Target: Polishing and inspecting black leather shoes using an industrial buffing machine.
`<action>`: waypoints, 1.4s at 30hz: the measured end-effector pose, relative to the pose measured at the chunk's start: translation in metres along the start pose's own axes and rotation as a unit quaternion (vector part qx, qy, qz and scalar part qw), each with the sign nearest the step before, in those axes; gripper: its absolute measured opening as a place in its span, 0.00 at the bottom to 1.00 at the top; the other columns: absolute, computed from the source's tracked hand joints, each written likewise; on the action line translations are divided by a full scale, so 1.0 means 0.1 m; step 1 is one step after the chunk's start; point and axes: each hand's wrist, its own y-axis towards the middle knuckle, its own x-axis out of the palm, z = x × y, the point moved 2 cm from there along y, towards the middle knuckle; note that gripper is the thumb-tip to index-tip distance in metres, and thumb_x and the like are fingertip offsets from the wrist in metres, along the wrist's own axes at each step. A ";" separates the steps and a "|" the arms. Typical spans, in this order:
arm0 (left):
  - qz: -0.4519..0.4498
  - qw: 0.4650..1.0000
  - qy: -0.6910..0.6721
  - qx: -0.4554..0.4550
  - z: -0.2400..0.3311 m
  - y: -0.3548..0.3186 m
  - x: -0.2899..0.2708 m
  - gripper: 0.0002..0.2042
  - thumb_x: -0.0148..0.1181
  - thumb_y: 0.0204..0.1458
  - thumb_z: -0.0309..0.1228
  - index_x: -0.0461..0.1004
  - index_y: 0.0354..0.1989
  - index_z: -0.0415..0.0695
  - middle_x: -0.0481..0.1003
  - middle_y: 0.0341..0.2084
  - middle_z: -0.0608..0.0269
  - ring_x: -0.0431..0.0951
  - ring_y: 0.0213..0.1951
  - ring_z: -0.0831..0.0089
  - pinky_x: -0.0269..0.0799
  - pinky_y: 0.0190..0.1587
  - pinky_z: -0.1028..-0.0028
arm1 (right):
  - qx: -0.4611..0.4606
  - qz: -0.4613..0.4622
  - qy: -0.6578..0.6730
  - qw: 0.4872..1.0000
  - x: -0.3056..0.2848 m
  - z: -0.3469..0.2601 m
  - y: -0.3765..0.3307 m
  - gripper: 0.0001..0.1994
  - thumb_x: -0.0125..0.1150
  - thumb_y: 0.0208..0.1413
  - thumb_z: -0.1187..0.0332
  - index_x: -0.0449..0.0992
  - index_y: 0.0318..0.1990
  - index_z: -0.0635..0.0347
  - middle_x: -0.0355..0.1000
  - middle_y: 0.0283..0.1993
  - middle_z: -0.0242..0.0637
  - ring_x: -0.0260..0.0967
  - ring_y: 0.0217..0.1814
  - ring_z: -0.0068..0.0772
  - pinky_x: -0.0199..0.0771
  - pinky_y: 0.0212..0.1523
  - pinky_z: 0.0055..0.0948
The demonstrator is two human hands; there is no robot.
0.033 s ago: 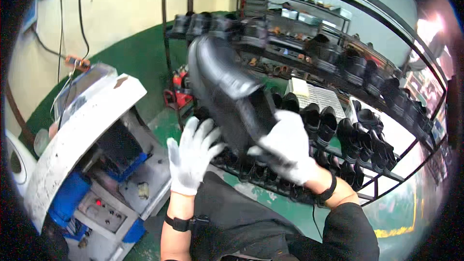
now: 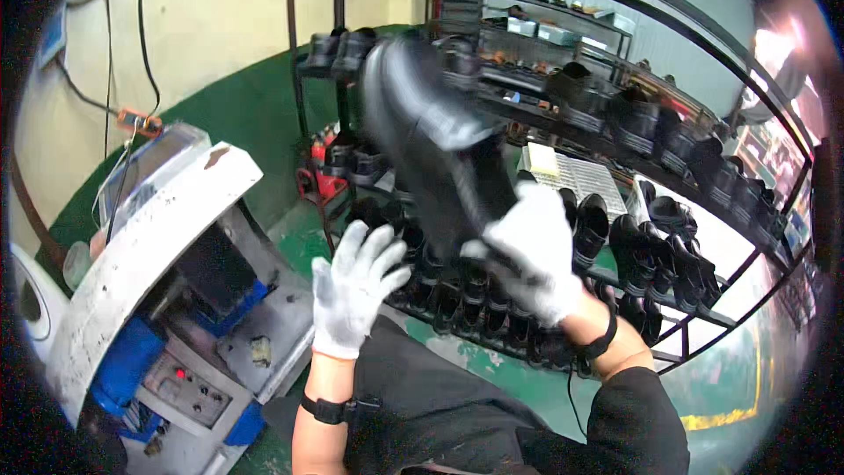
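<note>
black shoe (image 2: 431,141) unmoved, right hand (image 2: 532,251) still gripping

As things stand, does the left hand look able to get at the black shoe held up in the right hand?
Probably yes. The left hand is open, holds nothing, and sits just below the black shoe that the right hand grips by its lower end. Nothing shows between them.

The shoe (image 2: 435,136) is black and glossy, somewhat blurred; it is held up in the air, tilted, its toe pointing up and to the left and its heel end (the lower right part) gripped in the gloved right hand (image 2: 532,251); it hangs in front of the rack
</note>
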 end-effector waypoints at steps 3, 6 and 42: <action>0.022 0.998 -0.015 -0.060 -0.25 -0.08 -0.03 0.32 0.52 0.58 0.52 0.59 0.66 0.44 0.63 0.61 0.39 0.67 0.59 0.41 0.65 0.59 0.45 | 0.010 0.195 -0.054 0.979 -0.26 0.60 0.29 0.11 0.71 0.42 0.63 0.72 0.26 0.52 0.67 0.22 0.34 0.65 0.26 0.41 0.62 0.32 0.38; 0.039 0.995 -0.011 -0.091 -0.45 -0.17 -0.11 0.30 0.51 0.59 0.50 0.61 0.64 0.44 0.66 0.58 0.41 0.70 0.56 0.44 0.68 0.57 0.48 | 0.080 0.131 -0.095 0.984 -0.18 1.34 0.56 0.09 0.67 0.46 0.62 0.74 0.29 0.54 0.72 0.28 0.38 0.69 0.31 0.44 0.67 0.33 0.40; 0.374 0.917 0.114 0.075 0.09 -1.61 -1.68 0.39 0.37 0.58 0.63 0.58 0.66 0.43 0.70 0.55 0.49 0.74 0.51 0.53 0.73 0.51 0.54 | 0.113 -0.242 0.636 0.724 2.26 -2.00 -0.85 0.10 0.61 0.54 0.62 0.73 0.32 0.60 0.72 0.28 0.43 0.72 0.30 0.45 0.69 0.31 0.41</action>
